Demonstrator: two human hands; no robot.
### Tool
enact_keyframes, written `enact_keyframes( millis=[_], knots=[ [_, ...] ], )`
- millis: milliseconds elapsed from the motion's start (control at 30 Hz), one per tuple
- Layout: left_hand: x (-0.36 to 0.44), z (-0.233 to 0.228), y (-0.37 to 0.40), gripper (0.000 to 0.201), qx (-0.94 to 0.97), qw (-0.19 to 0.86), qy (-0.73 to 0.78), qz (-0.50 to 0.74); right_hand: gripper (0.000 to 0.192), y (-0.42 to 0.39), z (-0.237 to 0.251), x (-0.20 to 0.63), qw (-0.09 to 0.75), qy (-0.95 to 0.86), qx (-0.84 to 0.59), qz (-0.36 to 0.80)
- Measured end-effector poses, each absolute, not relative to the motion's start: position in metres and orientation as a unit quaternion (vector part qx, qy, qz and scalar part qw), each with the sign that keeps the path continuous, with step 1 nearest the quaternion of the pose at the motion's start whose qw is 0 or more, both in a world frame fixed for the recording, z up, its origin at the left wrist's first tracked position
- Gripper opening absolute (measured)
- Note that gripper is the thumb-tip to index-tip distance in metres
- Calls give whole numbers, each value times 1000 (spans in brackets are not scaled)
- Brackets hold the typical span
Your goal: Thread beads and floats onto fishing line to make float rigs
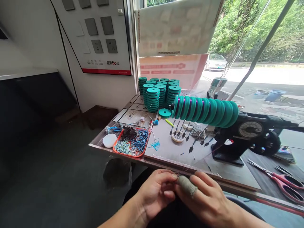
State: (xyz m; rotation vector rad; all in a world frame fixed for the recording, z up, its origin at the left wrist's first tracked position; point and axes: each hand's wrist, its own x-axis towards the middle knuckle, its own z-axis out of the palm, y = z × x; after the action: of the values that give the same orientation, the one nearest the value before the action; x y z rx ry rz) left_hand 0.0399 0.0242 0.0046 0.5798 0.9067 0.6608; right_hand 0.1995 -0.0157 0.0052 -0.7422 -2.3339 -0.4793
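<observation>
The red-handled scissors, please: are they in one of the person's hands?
No, the scissors lie on the table at the far right, apart from both hands.

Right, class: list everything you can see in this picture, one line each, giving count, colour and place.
Spool stacks: many, teal, back of table.
Spools on winder shaft: one row, teal with purple thread, right of centre.
Winding machine: one, black, right.
Loose spool: one, teal, beside the stacks.
Tray: one, orange, holds blue and pale floats, left front.
Bowl: one, white, left of tray.
Scissors: one pair, red handles, far right.
Left hand: pinching something small, bottom centre.
Right hand: grey finger cot on one finger, touching the left.
</observation>
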Motion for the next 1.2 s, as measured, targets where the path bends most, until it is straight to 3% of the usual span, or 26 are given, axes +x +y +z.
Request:
enact_keyframes(
  millis=[133,267,333,367,467,567,633,733,800,900,1033,1100,1200],
  knots=[
    [37,4,22,6,406,730,431,342,46,-20,3,190,345,-881,-305,-107],
    [33,-6,19,15,766,335,370,405,37,-14,16,185,397,-812,-377,204],
    [32,-15,18,17,820,133,318,457,22,3,30,182,398,-704,-443,387],
    [31,-18,18,18,824,49,300,478,24,14,38,179,399,-648,-464,454],
    [30,-22,19,19,819,-66,269,503,32,43,54,171,372,-581,-465,554],
    [32,-13,19,18,836,29,257,485,27,45,54,171,342,-599,-448,569],
    [35,-4,18,16,790,247,316,463,17,31,46,180,363,-650,-461,482],
    [38,5,20,7,466,683,412,384,12,2,29,198,418,-802,-418,84],
    [39,6,22,12,282,807,408,322,23,-11,19,205,365,-866,-323,-111],
    [40,6,23,18,246,829,404,299,32,-15,9,204,305,-894,-271,-185],
    [40,6,23,9,276,814,405,313,36,-17,-5,197,319,-887,-291,-164],
    [39,4,23,8,392,745,414,348,42,-23,-11,193,341,-879,-306,-129],
    [35,-8,21,16,666,509,388,383,46,-24,-4,190,364,-870,-328,47]
  ],
)
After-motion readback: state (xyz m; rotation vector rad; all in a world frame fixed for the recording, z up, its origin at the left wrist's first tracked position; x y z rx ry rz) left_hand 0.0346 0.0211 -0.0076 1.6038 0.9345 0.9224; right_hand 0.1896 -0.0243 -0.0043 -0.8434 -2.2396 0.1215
